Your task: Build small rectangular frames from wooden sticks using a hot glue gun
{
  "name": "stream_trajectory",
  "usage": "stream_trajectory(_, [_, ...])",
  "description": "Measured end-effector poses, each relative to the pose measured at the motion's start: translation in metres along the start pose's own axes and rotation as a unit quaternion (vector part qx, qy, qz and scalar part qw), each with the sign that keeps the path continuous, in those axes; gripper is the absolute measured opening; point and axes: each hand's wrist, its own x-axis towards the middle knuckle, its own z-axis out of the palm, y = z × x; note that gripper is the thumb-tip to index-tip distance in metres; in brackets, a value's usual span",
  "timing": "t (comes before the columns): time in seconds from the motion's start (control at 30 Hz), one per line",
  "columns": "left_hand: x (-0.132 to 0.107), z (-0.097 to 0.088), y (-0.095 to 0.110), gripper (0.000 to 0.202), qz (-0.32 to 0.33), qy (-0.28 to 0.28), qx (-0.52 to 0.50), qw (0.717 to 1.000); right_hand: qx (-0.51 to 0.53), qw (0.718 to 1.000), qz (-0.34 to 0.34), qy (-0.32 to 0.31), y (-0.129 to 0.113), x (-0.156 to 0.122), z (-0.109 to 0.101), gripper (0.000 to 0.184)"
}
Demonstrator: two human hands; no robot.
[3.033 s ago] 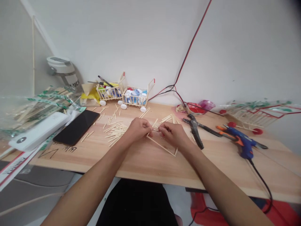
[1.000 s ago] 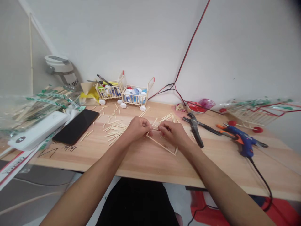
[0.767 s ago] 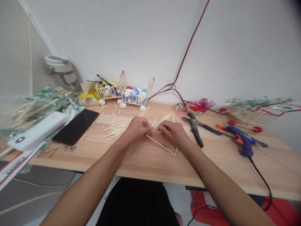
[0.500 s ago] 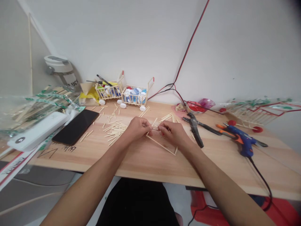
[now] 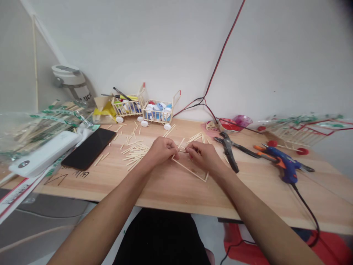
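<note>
My left hand (image 5: 160, 150) and my right hand (image 5: 203, 156) meet at the middle of the wooden table (image 5: 171, 187), fingers pinched together on a thin wooden stick frame (image 5: 190, 171) that lies flat under them. The fingertips nearly touch above the frame's far corner. A pile of short wooden sticks (image 5: 135, 151) lies just left of my left hand, and a few more sticks (image 5: 196, 137) lie behind my right hand.
Two small stick carts (image 5: 158, 111) full of bottle caps stand at the back. A black phone (image 5: 89, 148) and a white power bank (image 5: 45, 153) lie left. Pliers (image 5: 229, 150) and a blue glue gun (image 5: 284, 164) lie right, with red cables (image 5: 212, 81) on the wall.
</note>
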Motion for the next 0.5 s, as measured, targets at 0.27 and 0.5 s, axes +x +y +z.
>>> stream_trajectory(0.27, [0.0007, 0.0003, -0.001, 0.013, 0.004, 0.007, 0.013, 1.0, 0.005, 1.0, 0.005, -0.007, -0.0047, 0.0003, -0.0028, 0.016])
stream_trajectory(0.5, [0.0012, 0.0008, -0.0027, 0.015, 0.008, 0.0, 0.007, 1.0, 0.008, 1.0, -0.001, -0.009, -0.0051, 0.0006, -0.0024, 0.013])
